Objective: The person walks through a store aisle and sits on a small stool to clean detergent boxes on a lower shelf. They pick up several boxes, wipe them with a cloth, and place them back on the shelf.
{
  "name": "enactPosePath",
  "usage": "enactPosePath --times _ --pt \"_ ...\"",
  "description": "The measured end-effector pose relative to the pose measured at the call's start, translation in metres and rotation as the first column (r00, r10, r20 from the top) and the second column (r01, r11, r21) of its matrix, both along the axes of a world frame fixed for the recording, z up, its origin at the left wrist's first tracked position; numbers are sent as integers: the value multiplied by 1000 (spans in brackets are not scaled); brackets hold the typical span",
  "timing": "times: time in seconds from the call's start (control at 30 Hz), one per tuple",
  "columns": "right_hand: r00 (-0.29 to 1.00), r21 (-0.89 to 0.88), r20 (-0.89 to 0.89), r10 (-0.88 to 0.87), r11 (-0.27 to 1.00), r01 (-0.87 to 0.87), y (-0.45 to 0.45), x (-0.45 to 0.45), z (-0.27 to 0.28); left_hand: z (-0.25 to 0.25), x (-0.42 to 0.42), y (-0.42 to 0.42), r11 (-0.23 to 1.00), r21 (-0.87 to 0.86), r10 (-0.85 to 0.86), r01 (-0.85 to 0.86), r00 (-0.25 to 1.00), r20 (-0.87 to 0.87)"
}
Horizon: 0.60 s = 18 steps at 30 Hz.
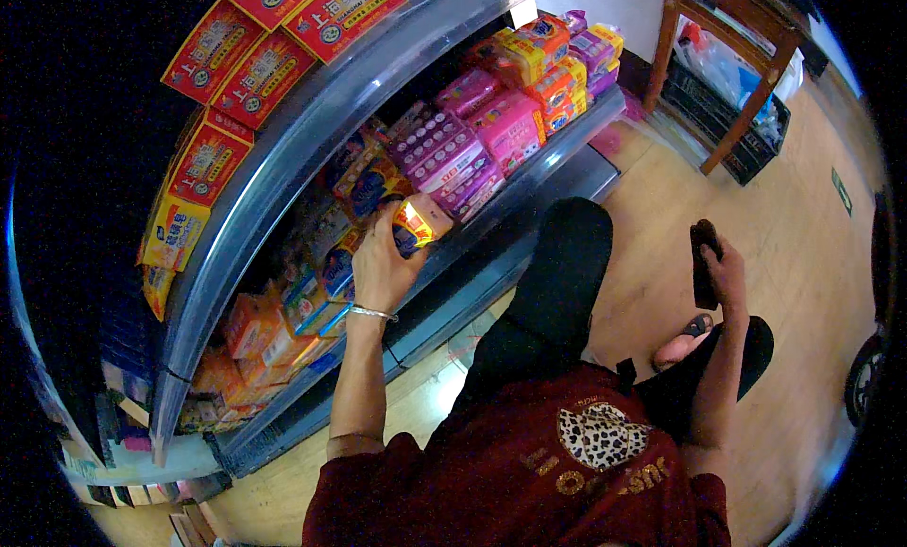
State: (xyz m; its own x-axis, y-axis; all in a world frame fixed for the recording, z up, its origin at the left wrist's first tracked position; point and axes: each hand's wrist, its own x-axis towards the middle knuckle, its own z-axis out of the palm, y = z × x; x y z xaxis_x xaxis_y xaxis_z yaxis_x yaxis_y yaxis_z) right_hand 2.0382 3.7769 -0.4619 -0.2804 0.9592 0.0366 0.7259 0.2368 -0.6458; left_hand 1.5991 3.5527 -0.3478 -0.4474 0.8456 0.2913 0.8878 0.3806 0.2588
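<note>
My left hand (386, 260), with a silver bangle at its wrist, grips the side of a yellow, orange and blue soap pack (425, 224). That pack sits at the front of the lower shelf, beside purple packs (446, 157). Behind my fingers are dark blue OMO packs (375, 182). Off to the right, over the floor, my right hand (724, 263) holds a long dark object (703, 263), too dark to tell whether it is a brush or a cloth.
Pink packs (506, 125) and Tide packs (560, 97) fill the shelf's far end; orange packs (258, 327) fill the near end. The upper shelf's metal edge (283, 164) overhangs them, carrying red boxes (251, 79). A wooden stool (730, 132) and black crate (751, 150) stand right.
</note>
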Motion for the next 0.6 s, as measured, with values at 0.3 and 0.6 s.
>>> enactPosePath --times 0.3,0.6 --pt "993 -121 -83 -78 990 68 -16 5 18 13 3 15 931 -309 228 -194 970 78" --pt "994 -166 -69 -88 983 76 -18 2 20 -39 -43 9 999 -24 40 -45 982 -183"
